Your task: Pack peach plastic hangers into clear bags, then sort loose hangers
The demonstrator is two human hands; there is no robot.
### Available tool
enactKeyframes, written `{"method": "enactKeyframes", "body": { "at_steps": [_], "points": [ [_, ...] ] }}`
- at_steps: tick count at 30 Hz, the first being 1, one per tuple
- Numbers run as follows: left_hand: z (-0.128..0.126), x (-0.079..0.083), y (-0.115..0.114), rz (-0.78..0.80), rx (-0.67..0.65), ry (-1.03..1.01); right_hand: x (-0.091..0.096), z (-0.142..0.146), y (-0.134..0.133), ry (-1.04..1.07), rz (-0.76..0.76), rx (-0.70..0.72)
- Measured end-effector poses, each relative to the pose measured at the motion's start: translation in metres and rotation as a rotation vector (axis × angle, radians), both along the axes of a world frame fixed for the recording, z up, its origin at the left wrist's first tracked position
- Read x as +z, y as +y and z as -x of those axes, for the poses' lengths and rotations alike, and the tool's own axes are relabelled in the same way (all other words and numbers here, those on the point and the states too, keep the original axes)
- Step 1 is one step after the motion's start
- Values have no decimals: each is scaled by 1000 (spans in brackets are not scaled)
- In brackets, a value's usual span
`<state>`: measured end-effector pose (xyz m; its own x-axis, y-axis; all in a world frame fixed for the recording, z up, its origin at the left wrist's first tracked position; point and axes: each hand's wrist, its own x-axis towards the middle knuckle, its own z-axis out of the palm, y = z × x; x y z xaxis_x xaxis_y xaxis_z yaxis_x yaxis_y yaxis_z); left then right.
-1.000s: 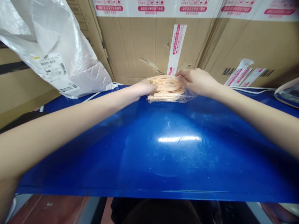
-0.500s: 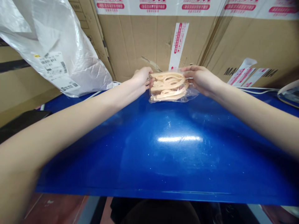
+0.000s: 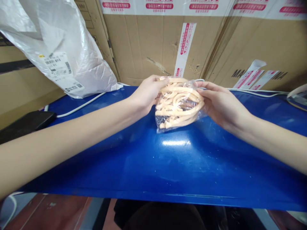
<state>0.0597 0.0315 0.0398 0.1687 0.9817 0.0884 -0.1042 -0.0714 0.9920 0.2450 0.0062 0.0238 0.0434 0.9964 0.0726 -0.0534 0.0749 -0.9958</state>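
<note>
Black and flat, a device (image 3: 28,124) lies at the far left, its outer end cut off by the picture's edge. Behind it leans a white plastic sack (image 3: 81,54), its top out of view and the small print on its label (image 3: 61,70) too blurred to read. A white cable (image 3: 81,106) runs along the blue bench (image 3: 144,166) beside the sack. Next comes the left hand (image 3: 147,94), its grip clamped on the left side of a clear packet (image 3: 179,103); some fingers are hidden behind it. The packet, full of pale, looped strips, is held between both hands over the bench's far half, before a taped cardboard box (image 3: 144,41); glare blurs its middle. The right hand (image 3: 223,103) has its grip pinched on the packet's right side, other fingertips hidden. Farther right, tape (image 3: 251,76) covers part of the lettering on a second box (image 3: 271,41), and a see-through object (image 3: 299,97) is cut off, hard to identify.
</note>
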Motion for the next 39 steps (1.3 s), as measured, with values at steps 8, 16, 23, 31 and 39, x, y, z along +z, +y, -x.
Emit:
{"method": "enactKeyframes", "body": {
  "at_steps": [8,16,23,31,39],
  "points": [
    [28,-4,-46,110,20,-80,-21,-21,-44,63,160,14],
    [36,-11,-48,177,-23,-119,-24,-22,-50,-1,225,189],
    [44,-15,-44,196,-260,-25,-16,-9,-49,-119,171,323],
    [56,-7,-39,269,-290,125,-29,-4,-38,-188,-26,348],
    [59,-14,-36,301,-207,98,-33,3,-35,-173,-11,349]
  ]
}}
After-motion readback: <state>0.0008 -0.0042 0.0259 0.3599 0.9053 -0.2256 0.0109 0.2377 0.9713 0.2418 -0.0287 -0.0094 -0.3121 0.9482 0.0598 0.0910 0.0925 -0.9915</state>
